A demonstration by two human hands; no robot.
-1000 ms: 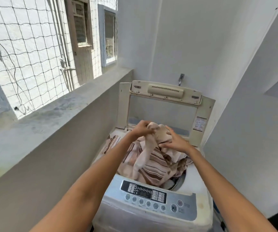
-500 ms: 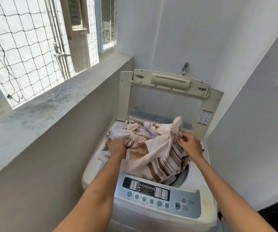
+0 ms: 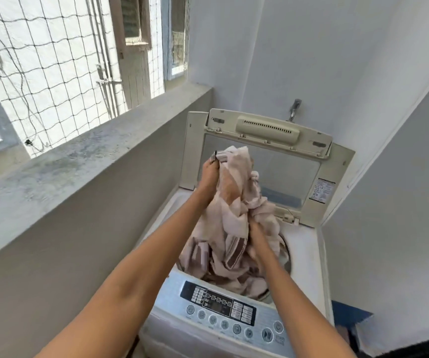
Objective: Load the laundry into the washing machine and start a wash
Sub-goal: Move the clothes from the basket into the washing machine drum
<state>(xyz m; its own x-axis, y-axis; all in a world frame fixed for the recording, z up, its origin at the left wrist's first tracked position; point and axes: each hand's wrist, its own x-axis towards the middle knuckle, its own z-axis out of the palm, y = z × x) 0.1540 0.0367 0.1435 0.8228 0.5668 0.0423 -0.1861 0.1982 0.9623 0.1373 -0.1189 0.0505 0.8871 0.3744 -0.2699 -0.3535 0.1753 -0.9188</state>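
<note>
- While the washing machine [image 3: 308, 257] stands with its lid [image 3: 267, 161] raised upright against the back wall, the striped cloth [image 3: 234, 218] hangs partly out of the drum opening.
- The cloth's long axis runs nearly vertical: its top end points up toward the lid, its bulk bunched in the drum mouth below.
- The left hand [image 3: 209, 174] is lifted high, its grip curled tight round the cloth's upper end.
- The right hand [image 3: 256, 232] sits lower, fingers closed into the folds near the middle (they are partly buried in fabric).
- The control panel [image 3: 223, 313] faces the person at the near edge.
- A concrete ledge [image 3: 79, 161] runs along the left, netting [image 3: 53, 73] above it.
</note>
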